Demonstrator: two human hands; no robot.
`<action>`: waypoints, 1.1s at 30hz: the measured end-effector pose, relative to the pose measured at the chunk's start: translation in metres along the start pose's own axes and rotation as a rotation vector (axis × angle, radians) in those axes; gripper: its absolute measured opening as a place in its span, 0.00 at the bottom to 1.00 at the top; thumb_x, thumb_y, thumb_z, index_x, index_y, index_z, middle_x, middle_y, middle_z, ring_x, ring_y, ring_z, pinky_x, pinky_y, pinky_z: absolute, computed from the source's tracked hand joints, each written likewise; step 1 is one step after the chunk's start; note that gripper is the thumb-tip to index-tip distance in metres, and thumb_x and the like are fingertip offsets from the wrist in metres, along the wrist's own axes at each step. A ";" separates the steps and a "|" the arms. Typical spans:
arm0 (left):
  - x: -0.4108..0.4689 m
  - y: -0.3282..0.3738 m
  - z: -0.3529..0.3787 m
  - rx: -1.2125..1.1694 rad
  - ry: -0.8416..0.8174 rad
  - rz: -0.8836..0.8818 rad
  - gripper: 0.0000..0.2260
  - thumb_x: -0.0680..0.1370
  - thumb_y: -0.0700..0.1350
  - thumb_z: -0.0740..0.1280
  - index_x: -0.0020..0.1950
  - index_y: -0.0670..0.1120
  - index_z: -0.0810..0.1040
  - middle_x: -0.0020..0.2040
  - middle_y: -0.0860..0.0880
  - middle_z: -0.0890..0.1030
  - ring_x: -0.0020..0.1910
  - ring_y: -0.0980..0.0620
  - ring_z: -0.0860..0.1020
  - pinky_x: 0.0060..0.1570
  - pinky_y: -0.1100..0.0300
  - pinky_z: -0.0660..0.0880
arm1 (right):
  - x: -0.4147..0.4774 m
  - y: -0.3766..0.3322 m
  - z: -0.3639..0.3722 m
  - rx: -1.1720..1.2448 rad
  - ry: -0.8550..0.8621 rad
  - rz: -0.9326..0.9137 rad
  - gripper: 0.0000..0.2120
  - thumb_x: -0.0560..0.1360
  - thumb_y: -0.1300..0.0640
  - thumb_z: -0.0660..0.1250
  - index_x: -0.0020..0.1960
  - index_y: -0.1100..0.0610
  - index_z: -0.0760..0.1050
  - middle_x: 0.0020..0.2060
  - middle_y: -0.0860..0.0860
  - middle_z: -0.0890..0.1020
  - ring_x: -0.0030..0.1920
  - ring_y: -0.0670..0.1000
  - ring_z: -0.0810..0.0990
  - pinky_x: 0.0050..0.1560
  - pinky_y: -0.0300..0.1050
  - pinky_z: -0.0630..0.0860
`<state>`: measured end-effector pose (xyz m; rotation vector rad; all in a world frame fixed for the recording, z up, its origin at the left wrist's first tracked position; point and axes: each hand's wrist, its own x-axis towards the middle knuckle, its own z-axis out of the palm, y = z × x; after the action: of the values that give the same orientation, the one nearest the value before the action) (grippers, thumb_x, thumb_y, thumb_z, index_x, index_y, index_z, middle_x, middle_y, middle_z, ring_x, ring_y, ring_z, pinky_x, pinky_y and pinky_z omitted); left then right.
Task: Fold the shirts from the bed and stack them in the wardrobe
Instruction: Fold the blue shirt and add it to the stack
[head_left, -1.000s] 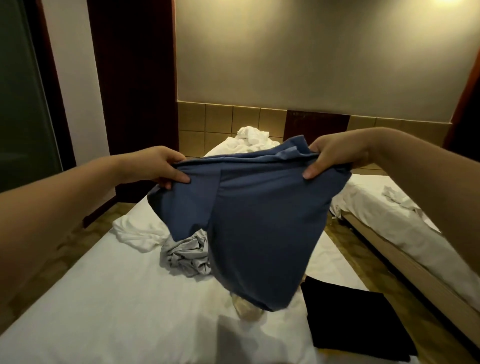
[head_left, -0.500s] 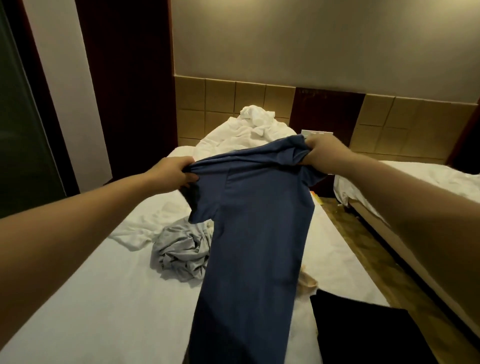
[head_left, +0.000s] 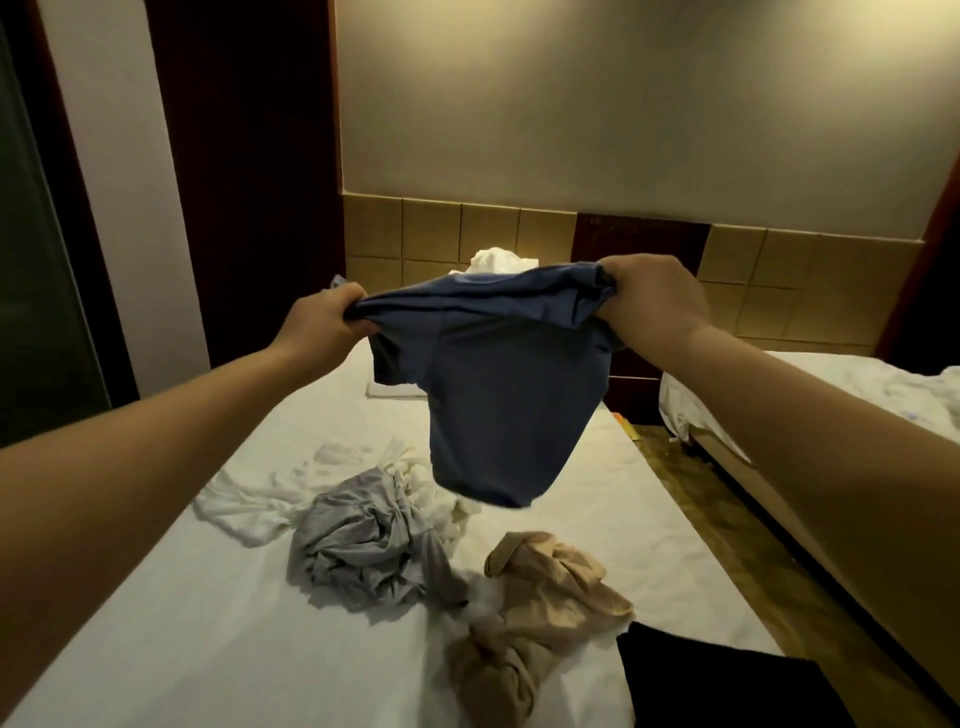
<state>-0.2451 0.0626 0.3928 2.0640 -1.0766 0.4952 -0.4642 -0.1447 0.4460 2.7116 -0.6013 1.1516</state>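
A blue shirt (head_left: 498, 395) hangs in the air above the white bed (head_left: 171, 639), stretched between both hands. My left hand (head_left: 322, 325) grips its left shoulder and my right hand (head_left: 649, 301) grips its right shoulder. The hem swings out away from me, clear of the sheet. Below it on the bed lie a crumpled grey shirt (head_left: 363, 545), a crumpled beige shirt (head_left: 540, 608), a white shirt (head_left: 260, 493) and a flat black garment (head_left: 717, 686) at the near right corner.
White bedding (head_left: 493, 260) is bunched at the headboard. A second bed (head_left: 810, 395) stands to the right across a narrow strip of floor (head_left: 696, 509). A dark wooden panel (head_left: 249, 182) and a glass door (head_left: 36, 260) are on the left.
The shirt's hem has swung up and away from me, lifting off the bed. Both hands have risen and stretched the shoulders wider. The view has tilted, uncovering the beige shirt.
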 end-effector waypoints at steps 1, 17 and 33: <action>-0.014 0.000 -0.003 0.001 0.001 -0.001 0.06 0.78 0.43 0.64 0.48 0.40 0.74 0.43 0.43 0.74 0.42 0.45 0.72 0.34 0.62 0.65 | -0.014 -0.003 -0.005 -0.010 -0.044 -0.023 0.06 0.77 0.57 0.61 0.46 0.56 0.77 0.42 0.55 0.80 0.42 0.56 0.76 0.38 0.48 0.71; -0.453 -0.039 0.036 -0.046 -0.410 -0.307 0.04 0.71 0.34 0.70 0.45 0.39 0.81 0.43 0.42 0.83 0.43 0.45 0.79 0.40 0.59 0.68 | -0.420 -0.086 0.020 0.117 -0.729 -0.122 0.03 0.68 0.59 0.65 0.36 0.56 0.73 0.34 0.57 0.78 0.36 0.58 0.78 0.30 0.43 0.64; -0.522 -0.034 0.034 -0.093 -0.374 -0.402 0.12 0.74 0.36 0.64 0.55 0.38 0.80 0.53 0.39 0.81 0.53 0.40 0.78 0.52 0.53 0.72 | -0.522 -0.093 0.008 0.318 -0.581 -0.173 0.14 0.67 0.49 0.60 0.29 0.57 0.70 0.30 0.50 0.73 0.32 0.55 0.73 0.30 0.48 0.70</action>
<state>-0.5162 0.3274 0.0312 2.2633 -0.8304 -0.1446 -0.7490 0.0981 0.0706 3.3071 -0.2395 0.4336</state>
